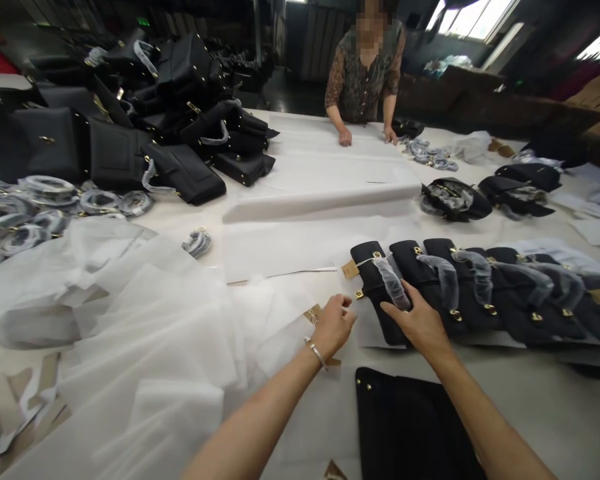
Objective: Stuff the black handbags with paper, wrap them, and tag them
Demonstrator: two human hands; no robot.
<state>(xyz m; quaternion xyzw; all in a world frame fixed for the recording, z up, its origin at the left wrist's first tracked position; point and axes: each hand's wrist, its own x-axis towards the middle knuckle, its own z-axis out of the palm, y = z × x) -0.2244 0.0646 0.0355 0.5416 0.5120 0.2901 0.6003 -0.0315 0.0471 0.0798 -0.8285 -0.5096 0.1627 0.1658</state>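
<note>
My right hand (420,323) has its thumb and fingers around the plastic-wrapped handle (391,283) of a black handbag (367,253), the leftmost in a row of several lying flat. Loosely curled, with the fingers a little apart, my left hand (335,323) is just left of that bag's gold clasp (359,293). No object shows in it. A brown tag (350,269) hangs by a string from the bag's upper end. Below my hands lies a flat black leather piece (410,427) with gold studs, partly covered by my right forearm.
Black bags (180,173) are heaped at the back left, beside coiled wrapped straps (45,190). White wrapping sheets (170,333) spread over the left side. A co-worker (365,73) stands across the table, hands on white paper (325,160). Stuffed bags (455,199) stand to the right.
</note>
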